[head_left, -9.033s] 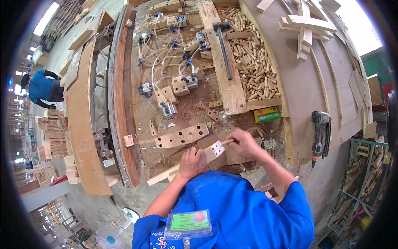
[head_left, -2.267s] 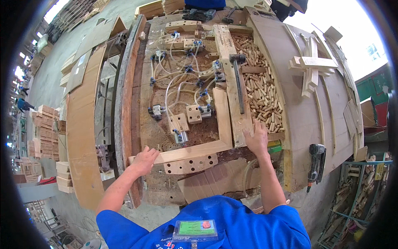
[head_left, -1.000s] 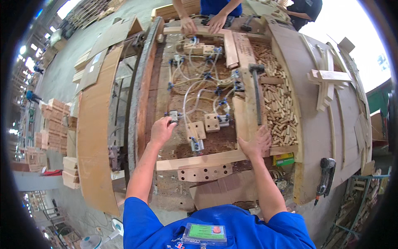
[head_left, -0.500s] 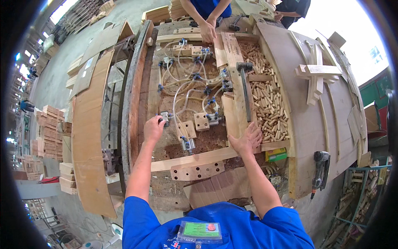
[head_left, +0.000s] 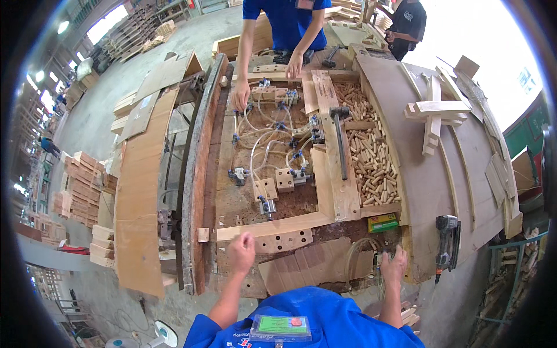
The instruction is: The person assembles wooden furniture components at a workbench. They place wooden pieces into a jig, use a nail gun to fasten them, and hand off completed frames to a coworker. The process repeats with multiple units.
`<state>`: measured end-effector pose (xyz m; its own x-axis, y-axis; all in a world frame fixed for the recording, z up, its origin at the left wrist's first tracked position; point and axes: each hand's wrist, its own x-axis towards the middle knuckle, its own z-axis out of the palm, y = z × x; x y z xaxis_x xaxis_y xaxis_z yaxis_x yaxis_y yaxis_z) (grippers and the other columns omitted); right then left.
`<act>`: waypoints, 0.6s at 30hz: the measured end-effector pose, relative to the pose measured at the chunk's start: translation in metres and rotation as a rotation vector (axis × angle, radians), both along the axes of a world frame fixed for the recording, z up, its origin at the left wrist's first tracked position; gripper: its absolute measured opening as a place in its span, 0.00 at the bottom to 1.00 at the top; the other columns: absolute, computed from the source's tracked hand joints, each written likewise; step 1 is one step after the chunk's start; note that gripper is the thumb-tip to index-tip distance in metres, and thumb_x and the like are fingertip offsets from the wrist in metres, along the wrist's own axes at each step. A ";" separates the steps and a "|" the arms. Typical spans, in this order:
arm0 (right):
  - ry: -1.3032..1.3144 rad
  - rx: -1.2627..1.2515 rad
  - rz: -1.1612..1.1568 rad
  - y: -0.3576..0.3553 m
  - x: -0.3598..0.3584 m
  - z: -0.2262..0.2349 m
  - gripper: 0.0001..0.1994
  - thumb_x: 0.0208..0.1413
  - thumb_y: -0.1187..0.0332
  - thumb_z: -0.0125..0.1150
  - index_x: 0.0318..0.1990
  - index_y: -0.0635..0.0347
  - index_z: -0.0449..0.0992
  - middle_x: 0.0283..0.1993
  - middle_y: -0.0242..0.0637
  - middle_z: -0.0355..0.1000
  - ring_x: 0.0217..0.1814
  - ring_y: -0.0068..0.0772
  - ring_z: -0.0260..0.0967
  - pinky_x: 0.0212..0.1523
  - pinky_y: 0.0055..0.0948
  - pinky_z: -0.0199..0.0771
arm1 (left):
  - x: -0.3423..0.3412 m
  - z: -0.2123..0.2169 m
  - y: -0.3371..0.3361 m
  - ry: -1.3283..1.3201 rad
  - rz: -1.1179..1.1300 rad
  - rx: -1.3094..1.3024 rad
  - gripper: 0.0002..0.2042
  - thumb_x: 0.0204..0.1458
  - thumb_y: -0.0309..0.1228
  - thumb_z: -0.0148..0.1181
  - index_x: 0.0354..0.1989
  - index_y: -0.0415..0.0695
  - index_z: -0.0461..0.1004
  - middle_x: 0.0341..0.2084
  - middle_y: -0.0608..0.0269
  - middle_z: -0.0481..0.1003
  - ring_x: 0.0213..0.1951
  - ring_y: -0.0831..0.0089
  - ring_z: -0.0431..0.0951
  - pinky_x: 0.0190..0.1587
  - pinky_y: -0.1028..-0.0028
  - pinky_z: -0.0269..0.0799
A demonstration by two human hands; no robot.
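My left hand (head_left: pixel 241 252) hovers over the near part of the workbench with its fingers loosely curled and nothing in it. Just to its right lies a short wooden block with a row of drilled holes (head_left: pixel 285 240). Behind that, a long pale wooden rail (head_left: pixel 272 225) lies across the jig. My right hand (head_left: pixel 394 267) rests on the bench's front edge beside a looped hose (head_left: pixel 355 255), holding nothing that I can see. A small green box (head_left: pixel 383 222) sits just beyond it.
The jig holds clamps with white hoses (head_left: pixel 264 151), a mallet (head_left: pixel 339 136) and a tray of dowels (head_left: pixel 371 156). A nail gun (head_left: pixel 447 240) lies at the right. A co-worker in blue (head_left: pixel 284 23) leans on the far end. Curved wooden panels (head_left: pixel 139 203) flank the left.
Both my hands have come back from the rail and the clamps toward the bench's front edge. The right one has dropped to the edge near the hose.
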<state>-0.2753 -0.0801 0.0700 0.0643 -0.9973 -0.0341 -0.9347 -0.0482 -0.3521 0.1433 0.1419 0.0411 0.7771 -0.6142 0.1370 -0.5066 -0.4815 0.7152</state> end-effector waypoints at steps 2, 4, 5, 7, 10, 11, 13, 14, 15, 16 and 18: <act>0.022 -0.018 0.075 0.009 -0.020 -0.006 0.28 0.56 0.67 0.72 0.64 0.66 0.72 0.58 0.58 0.71 0.62 0.63 0.68 0.64 0.52 0.69 | -0.024 0.000 -0.003 0.018 -0.067 0.027 0.09 0.63 0.34 0.63 0.44 0.41 0.82 0.33 0.50 0.83 0.35 0.54 0.85 0.40 0.59 0.80; -0.043 -0.013 -0.013 0.012 -0.034 -0.016 0.25 0.58 0.68 0.70 0.62 0.66 0.74 0.55 0.58 0.74 0.58 0.62 0.72 0.61 0.52 0.72 | -0.046 0.006 -0.012 0.065 -0.147 0.029 0.08 0.62 0.34 0.63 0.41 0.42 0.82 0.32 0.52 0.83 0.35 0.54 0.84 0.40 0.58 0.80; -0.079 -0.010 -0.059 0.012 -0.039 -0.023 0.24 0.58 0.69 0.70 0.61 0.67 0.74 0.53 0.58 0.76 0.56 0.62 0.74 0.59 0.51 0.73 | -0.053 0.009 -0.017 0.063 -0.201 0.029 0.08 0.62 0.34 0.63 0.41 0.43 0.83 0.32 0.52 0.83 0.35 0.54 0.85 0.40 0.58 0.80; -0.280 -0.022 -0.205 0.007 -0.053 -0.034 0.20 0.62 0.66 0.67 0.59 0.65 0.77 0.49 0.56 0.79 0.54 0.60 0.77 0.58 0.51 0.74 | -0.065 0.010 -0.030 0.075 -0.321 0.017 0.08 0.61 0.35 0.64 0.40 0.44 0.83 0.32 0.53 0.83 0.35 0.54 0.85 0.40 0.58 0.80; -0.338 0.034 -0.199 0.004 -0.061 -0.038 0.16 0.66 0.63 0.63 0.55 0.64 0.81 0.46 0.55 0.82 0.51 0.59 0.79 0.55 0.50 0.76 | -0.074 0.007 -0.036 0.077 -0.357 0.065 0.08 0.60 0.36 0.65 0.39 0.44 0.83 0.31 0.53 0.83 0.34 0.54 0.84 0.39 0.57 0.79; -0.314 0.061 -0.161 0.003 -0.062 -0.037 0.16 0.67 0.62 0.62 0.53 0.64 0.81 0.46 0.55 0.82 0.50 0.58 0.80 0.54 0.50 0.77 | -0.075 0.005 -0.035 0.059 -0.358 0.077 0.08 0.60 0.36 0.65 0.38 0.44 0.82 0.31 0.53 0.83 0.34 0.54 0.84 0.39 0.57 0.79; -0.295 0.012 -0.125 0.004 -0.061 -0.040 0.17 0.69 0.59 0.59 0.52 0.64 0.82 0.46 0.55 0.82 0.50 0.60 0.80 0.53 0.51 0.76 | -0.075 0.002 -0.034 0.064 -0.357 0.081 0.08 0.60 0.36 0.66 0.37 0.44 0.82 0.30 0.54 0.82 0.33 0.54 0.84 0.38 0.57 0.79; -0.281 -0.014 -0.114 0.003 -0.063 -0.041 0.18 0.69 0.57 0.58 0.52 0.64 0.82 0.46 0.56 0.82 0.49 0.61 0.79 0.52 0.51 0.76 | -0.075 0.001 -0.036 0.070 -0.364 0.082 0.08 0.59 0.36 0.66 0.36 0.44 0.82 0.30 0.54 0.82 0.33 0.54 0.84 0.38 0.57 0.79; -0.257 -0.028 -0.108 0.003 -0.065 -0.043 0.18 0.70 0.57 0.57 0.51 0.64 0.82 0.46 0.56 0.82 0.49 0.62 0.79 0.51 0.52 0.76 | -0.076 0.001 -0.036 0.068 -0.356 0.081 0.08 0.59 0.36 0.66 0.36 0.44 0.81 0.30 0.54 0.83 0.33 0.54 0.84 0.38 0.57 0.79; -0.233 -0.042 -0.100 0.002 -0.065 -0.045 0.19 0.71 0.56 0.55 0.51 0.63 0.82 0.46 0.57 0.82 0.49 0.63 0.79 0.51 0.53 0.75 | -0.077 0.001 -0.036 0.065 -0.349 0.081 0.08 0.59 0.36 0.66 0.35 0.44 0.81 0.30 0.54 0.83 0.33 0.54 0.84 0.37 0.57 0.78; -0.208 -0.024 -0.125 0.000 -0.072 -0.052 0.20 0.71 0.54 0.53 0.50 0.63 0.82 0.45 0.59 0.81 0.49 0.64 0.78 0.50 0.54 0.74 | -0.079 -0.001 -0.036 0.078 -0.348 0.065 0.08 0.58 0.36 0.67 0.35 0.44 0.81 0.30 0.56 0.82 0.33 0.55 0.84 0.37 0.56 0.78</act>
<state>-0.3474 -0.0803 0.0181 -0.0567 -0.9983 -0.0094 -0.8413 0.0528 -0.5380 0.0646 0.1062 0.0402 0.5267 -0.8492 0.0376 -0.5932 -0.3355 0.7318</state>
